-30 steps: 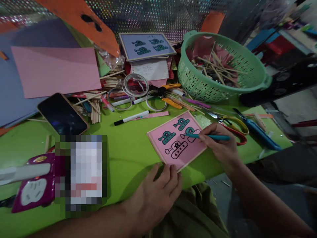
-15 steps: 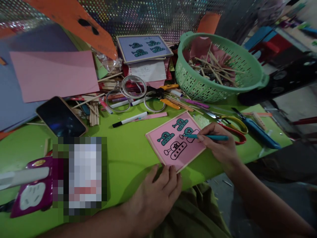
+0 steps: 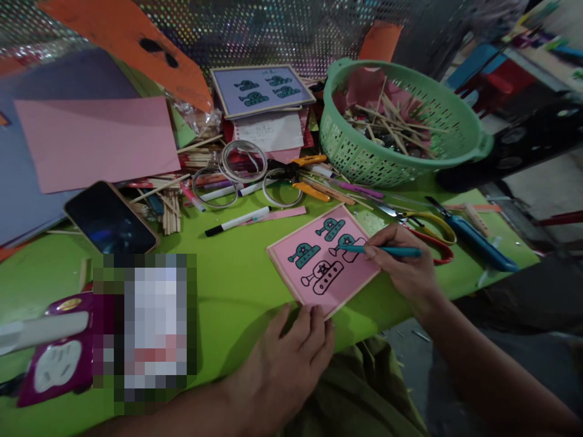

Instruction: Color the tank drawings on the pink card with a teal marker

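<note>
A pink card (image 3: pixel 291 284) framed with thin wooden strips lies tilted on the green table. Several tank drawings are on it; the upper two are coloured teal, the right one is partly teal, the lowest is only outlined in black. My right hand (image 3: pixel 405 264) pinches a teal pen (image 3: pixel 396 250), its tip on the right tank. My left hand (image 3: pixel 291 346) lies spread at the card's lower edge, fingertips on the frame, holding nothing. A white marker with a black cap (image 3: pixel 239 221) and a pink paper strip (image 3: pixel 289 213) lie above the card.
Scissors (image 3: pixel 430 227) and a blue cutter (image 3: pixel 483 243) lie right of the card. Behind are a green basket (image 3: pixel 364 145) of sticks, tape rolls (image 3: pixel 243 161) and a framed blue card (image 3: pixel 268 77). A phone (image 3: pixel 112 215) and pink paper (image 3: pixel 95 142) are at left.
The pen tip has shifted slightly right and down, and the right tank's barrel end shows more teal. The view has shifted a little; my left hand keeps its place on the card.
</note>
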### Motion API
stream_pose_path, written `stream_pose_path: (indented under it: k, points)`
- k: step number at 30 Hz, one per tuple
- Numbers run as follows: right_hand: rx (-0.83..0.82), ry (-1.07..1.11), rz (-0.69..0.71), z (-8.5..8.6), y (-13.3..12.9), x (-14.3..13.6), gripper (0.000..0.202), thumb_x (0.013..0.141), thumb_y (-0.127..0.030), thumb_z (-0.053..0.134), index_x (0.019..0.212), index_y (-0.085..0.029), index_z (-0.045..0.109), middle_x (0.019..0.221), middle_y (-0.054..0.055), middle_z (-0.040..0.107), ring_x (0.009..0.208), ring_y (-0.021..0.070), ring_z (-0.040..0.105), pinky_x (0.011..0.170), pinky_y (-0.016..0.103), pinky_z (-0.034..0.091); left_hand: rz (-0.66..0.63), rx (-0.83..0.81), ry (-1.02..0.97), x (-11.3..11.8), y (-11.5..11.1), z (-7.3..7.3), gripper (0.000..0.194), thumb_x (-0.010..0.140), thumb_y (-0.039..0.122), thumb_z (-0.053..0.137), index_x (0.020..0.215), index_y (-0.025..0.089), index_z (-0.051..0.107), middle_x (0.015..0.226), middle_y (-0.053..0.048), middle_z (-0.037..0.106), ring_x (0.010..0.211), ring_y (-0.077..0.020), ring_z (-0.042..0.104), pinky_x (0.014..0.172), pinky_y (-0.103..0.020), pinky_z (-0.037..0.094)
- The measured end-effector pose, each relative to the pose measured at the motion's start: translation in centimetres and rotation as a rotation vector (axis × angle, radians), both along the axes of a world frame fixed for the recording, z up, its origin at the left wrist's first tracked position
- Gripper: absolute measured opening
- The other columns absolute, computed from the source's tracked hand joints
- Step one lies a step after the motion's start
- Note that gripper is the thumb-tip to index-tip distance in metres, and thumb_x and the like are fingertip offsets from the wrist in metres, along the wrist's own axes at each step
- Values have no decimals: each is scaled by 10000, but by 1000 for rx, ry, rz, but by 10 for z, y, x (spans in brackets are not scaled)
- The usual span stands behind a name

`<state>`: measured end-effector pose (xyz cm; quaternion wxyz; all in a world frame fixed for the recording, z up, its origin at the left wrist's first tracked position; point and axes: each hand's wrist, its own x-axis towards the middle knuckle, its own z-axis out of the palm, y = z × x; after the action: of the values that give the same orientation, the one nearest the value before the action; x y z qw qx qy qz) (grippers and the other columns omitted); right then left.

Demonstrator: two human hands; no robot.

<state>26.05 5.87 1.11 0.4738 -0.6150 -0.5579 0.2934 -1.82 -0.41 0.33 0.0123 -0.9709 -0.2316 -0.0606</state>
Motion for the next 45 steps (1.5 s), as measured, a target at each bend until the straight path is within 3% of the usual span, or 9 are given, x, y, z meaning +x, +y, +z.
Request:
stream_pose_path:
  k: [15, 20, 34, 45]
  points:
    - [-61, 13, 2, 2, -1, -1, 256, 815, -452, 853, 759, -283, 669, 663, 12, 651, 544, 193, 577, 473, 345, 427, 9, 3, -11, 0, 2, 3, 433, 1089, 365, 399, 1433, 215, 615, 1454, -41, 650, 1344, -228, 493, 1107, -434, 356]
    - [-14, -1, -8, 1, 0, -1, 260, 820, -439, 849, 751, -263, 670, 638, -7, 624, 509, 154, 520, 454, 308, 388, 11, 26, -51, 0, 1, 0, 422, 1075, 391, 449, 1408, 216, 640, 1435, -56, 653, 1332, -237, 485, 1103, -440, 347]
    - [-29, -1, -6, 0, -1, -1, 268, 802, -438, 853, 745, -249, 671, 649, -6, 637, 532, 157, 557, 468, 303, 417, 3, 3, 20, 0, 0, 1, 445, 1088, 380, 414, 1463, 220, 591, 1479, -54, 631, 1361, -233, 482, 1111, -439, 365]
    - [-46, 4, -6, 3, -2, -2, 322, 799, -529, 853, 737, -274, 668, 650, 12, 640, 527, 174, 559, 437, 334, 434, -2, 2, 21, 0, 0, 1, 446, 1088, 392, 412, 1452, 216, 600, 1475, -55, 632, 1354, -236, 485, 1111, -440, 357]
